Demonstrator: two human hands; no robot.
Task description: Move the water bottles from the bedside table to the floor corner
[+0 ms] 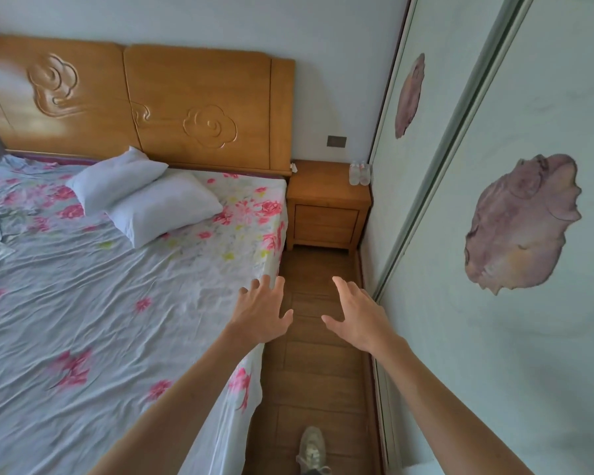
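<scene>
Nearest item: one pale sneaker (pixel 311 447) on the wooden floor (pixel 309 365), at the bottom edge of my view.

Left hand (pixel 261 313): fingers spread, holding nothing, raised over the right edge of the bed.

Right hand (pixel 357 317): fingers spread and loosely bent, holding nothing, raised over the floor strip, just beside the left hand.

Water bottles (pixel 359 173): clear, upright, close together at the back right corner of the bedside table (pixel 323 190), against the wardrobe door (pixel 494 125). I cannot tell the exact count. Well apart from both hands.

Bed: floral sheet (pixel 83 303), wrinkled; two white pillows (pixel 165 207), overlapping, near the carved wooden headboard (pixel 186 108).

Wall plate (pixel 336 141): dark, above the bedside table.
</scene>
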